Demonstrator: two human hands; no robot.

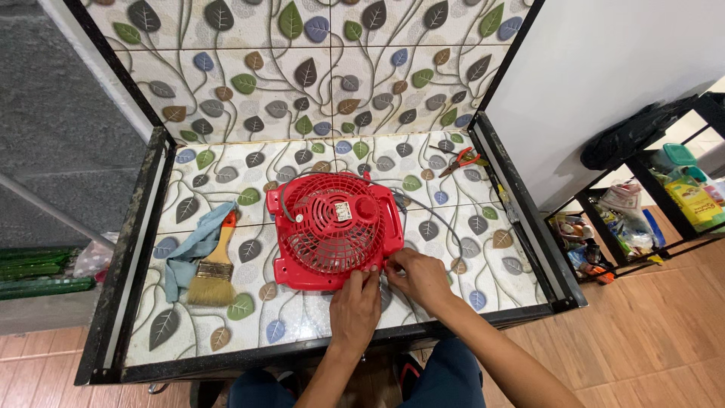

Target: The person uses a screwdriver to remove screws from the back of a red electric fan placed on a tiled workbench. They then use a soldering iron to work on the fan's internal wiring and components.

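A red plastic fan housing (330,225) with a round grille lies flat on the leaf-patterned tiled tabletop (453,181). A grey cord (436,214) loops from it to the right. My left hand (355,306) rests at the housing's near edge, fingers curled on the rim. My right hand (417,276) touches the housing's near right corner, fingertips pinched there. Whether either hand grips a small part is hidden.
A paintbrush (216,268) with an orange handle lies on a blue cloth (190,249) at the left. Red-handled pliers (462,160) lie at the back right. A black-framed shelf (642,204) with packets and bags stands to the right of the table.
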